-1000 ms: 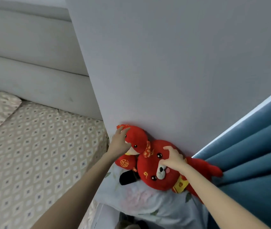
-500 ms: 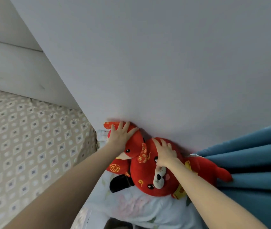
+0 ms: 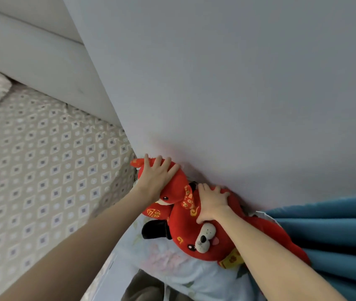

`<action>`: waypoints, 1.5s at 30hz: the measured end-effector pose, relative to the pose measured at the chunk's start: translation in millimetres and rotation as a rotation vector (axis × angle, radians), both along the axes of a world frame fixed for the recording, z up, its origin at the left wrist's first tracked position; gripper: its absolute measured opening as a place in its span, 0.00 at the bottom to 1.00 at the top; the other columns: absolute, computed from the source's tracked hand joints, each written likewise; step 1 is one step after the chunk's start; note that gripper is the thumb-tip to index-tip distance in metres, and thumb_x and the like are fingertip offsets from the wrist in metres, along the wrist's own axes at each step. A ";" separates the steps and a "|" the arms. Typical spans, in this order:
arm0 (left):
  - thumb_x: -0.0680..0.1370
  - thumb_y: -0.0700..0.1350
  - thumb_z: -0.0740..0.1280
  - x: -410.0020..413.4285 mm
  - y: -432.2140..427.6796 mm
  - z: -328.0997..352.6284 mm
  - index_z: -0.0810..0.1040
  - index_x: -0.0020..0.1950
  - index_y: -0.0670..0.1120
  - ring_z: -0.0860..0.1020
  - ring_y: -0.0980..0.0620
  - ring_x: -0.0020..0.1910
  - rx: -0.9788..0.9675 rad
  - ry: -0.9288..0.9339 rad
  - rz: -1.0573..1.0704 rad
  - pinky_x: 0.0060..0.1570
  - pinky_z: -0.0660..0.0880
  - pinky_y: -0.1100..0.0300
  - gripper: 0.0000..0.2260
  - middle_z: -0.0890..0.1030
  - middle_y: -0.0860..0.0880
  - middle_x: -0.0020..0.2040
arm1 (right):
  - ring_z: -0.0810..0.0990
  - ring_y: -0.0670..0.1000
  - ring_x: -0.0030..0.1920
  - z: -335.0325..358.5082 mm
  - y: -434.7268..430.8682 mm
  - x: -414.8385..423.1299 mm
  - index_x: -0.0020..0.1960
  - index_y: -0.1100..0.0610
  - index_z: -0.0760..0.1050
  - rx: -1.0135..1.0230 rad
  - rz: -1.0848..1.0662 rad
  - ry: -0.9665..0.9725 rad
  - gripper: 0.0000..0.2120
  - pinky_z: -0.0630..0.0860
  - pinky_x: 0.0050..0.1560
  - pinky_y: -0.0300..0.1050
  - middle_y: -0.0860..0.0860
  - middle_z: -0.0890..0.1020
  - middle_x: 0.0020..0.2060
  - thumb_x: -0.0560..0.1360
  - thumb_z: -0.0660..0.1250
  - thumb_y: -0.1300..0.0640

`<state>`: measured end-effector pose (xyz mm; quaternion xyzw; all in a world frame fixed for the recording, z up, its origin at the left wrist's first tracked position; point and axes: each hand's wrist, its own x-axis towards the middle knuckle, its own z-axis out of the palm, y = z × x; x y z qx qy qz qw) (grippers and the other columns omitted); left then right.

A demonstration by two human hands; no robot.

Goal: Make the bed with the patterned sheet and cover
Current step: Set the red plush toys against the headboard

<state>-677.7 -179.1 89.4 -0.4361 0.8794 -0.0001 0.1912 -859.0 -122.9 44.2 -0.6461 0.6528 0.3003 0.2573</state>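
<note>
Head view: the patterned sheet lies spread on the bed at the left, while at its right edge the left grip rests wide and flat on a small red plush and the right grip, seemingly wide too, presses a bigger red plush against the wall. Perched on a floral pillow, both could slump onto the sheet when released; no container shows.

Left arm and right arm are both bare, reaching toward the far side. Left hand is palm-down, fingers straight and splayed. Right hand sits just right of it and a bit nearer, palm-down too, fingers spread.
</note>
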 end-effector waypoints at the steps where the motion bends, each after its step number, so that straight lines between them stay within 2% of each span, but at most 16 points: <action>1: 0.66 0.51 0.76 2.8 3.9 3.0 0.49 0.75 0.51 0.61 0.40 0.69 -0.006 0.016 0.037 0.67 0.57 0.34 0.47 0.59 0.44 0.71 | 0.63 0.68 0.67 3.4 3.8 -0.2 0.73 0.56 0.53 -0.031 0.047 0.014 0.50 0.65 0.61 0.70 0.51 0.63 0.68 0.60 0.77 0.44; 7: 0.63 0.54 0.76 40.7 25.5 29.9 0.53 0.74 0.52 0.63 0.41 0.66 -0.069 0.108 0.305 0.65 0.62 0.38 0.47 0.63 0.45 0.68 | 0.76 0.58 0.60 32.7 25.0 3.2 0.64 0.56 0.67 -0.132 0.190 -0.006 0.35 0.74 0.57 0.53 0.52 0.74 0.60 0.63 0.74 0.43; 13: 0.61 0.54 0.77 111.1 54.5 82.9 0.55 0.74 0.51 0.64 0.40 0.65 -0.125 0.139 0.603 0.63 0.65 0.40 0.47 0.64 0.44 0.67 | 0.79 0.55 0.53 115.1 13.8 45.7 0.54 0.54 0.74 -0.216 0.360 -0.123 0.25 0.71 0.45 0.44 0.51 0.80 0.52 0.64 0.72 0.41; 17: 0.59 0.50 0.79 166.7 74.1 122.2 0.56 0.72 0.50 0.66 0.39 0.64 -0.191 0.180 0.852 0.61 0.68 0.40 0.48 0.65 0.43 0.65 | 0.79 0.55 0.51 172.2 -15.3 98.5 0.51 0.53 0.74 -0.365 0.275 -0.273 0.25 0.71 0.43 0.43 0.51 0.80 0.48 0.63 0.70 0.37; 23: 0.58 0.51 0.80 273.6 108.5 176.5 0.60 0.69 0.48 0.69 0.37 0.60 -0.472 0.329 1.250 0.56 0.71 0.41 0.45 0.67 0.41 0.62 | 0.80 0.55 0.49 219.3 -32.6 208.9 0.53 0.54 0.74 -0.587 0.153 -0.519 0.27 0.73 0.42 0.44 0.50 0.80 0.48 0.62 0.71 0.37; 28: 0.57 0.50 0.80 373.1 130.9 198.5 0.62 0.67 0.45 0.68 0.36 0.60 -0.681 0.632 1.511 0.53 0.71 0.42 0.44 0.67 0.40 0.62 | 0.80 0.55 0.50 237.9 -41.9 310.6 0.53 0.54 0.75 -0.671 0.066 -0.676 0.26 0.75 0.45 0.45 0.50 0.80 0.48 0.64 0.72 0.38; 31: 0.57 0.48 0.81 433.1 136.8 202.9 0.61 0.67 0.44 0.67 0.36 0.62 -0.752 0.831 1.674 0.54 0.72 0.41 0.45 0.66 0.40 0.63 | 0.80 0.57 0.52 243.2 -55.1 374.1 0.55 0.57 0.75 -0.678 -0.037 -0.722 0.26 0.72 0.46 0.45 0.53 0.80 0.50 0.66 0.72 0.40; 35: 0.56 0.48 0.82 507.2 142.4 199.6 0.60 0.64 0.44 0.70 0.36 0.62 -0.727 1.127 1.892 0.57 0.73 0.41 0.44 0.66 0.39 0.63 | 0.80 0.59 0.53 241.4 -76.3 448.8 0.57 0.58 0.75 -0.679 -0.283 -0.791 0.29 0.74 0.48 0.47 0.55 0.81 0.52 0.65 0.72 0.40; 39: 0.59 0.49 0.82 563.5 142.7 203.1 0.61 0.66 0.43 0.71 0.38 0.62 -0.673 1.288 2.101 0.52 0.73 0.45 0.44 0.67 0.39 0.65 | 0.79 0.59 0.54 237.1 -87.3 516.9 0.58 0.60 0.75 -0.633 -0.560 -0.885 0.31 0.76 0.53 0.51 0.56 0.81 0.54 0.64 0.73 0.39; 41: 0.56 0.51 0.82 580.0 136.1 203.2 0.61 0.67 0.43 0.72 0.38 0.62 -0.604 1.506 2.236 0.52 0.73 0.45 0.47 0.70 0.39 0.64 | 0.79 0.60 0.54 236.4 -93.1 541.0 0.57 0.60 0.75 -0.631 -0.683 -0.946 0.30 0.76 0.54 0.51 0.56 0.81 0.54 0.64 0.73 0.40; 43: 0.53 0.54 0.82 595.9 131.0 201.4 0.60 0.69 0.45 0.74 0.39 0.61 -0.511 1.864 2.282 0.53 0.74 0.42 0.51 0.72 0.41 0.64 | 0.80 0.60 0.53 238.3 -101.4 561.5 0.58 0.60 0.74 -0.624 -0.782 -0.995 0.30 0.76 0.54 0.51 0.56 0.81 0.54 0.65 0.73 0.41; 45: 0.56 0.55 0.81 611.8 124.7 199.2 0.60 0.71 0.47 0.74 0.40 0.61 -0.352 2.180 2.266 0.52 0.74 0.40 0.50 0.72 0.44 0.66 | 0.80 0.60 0.54 239.0 -112.3 580.7 0.59 0.60 0.74 -0.623 -0.840 -1.026 0.30 0.76 0.54 0.51 0.56 0.81 0.55 0.65 0.74 0.42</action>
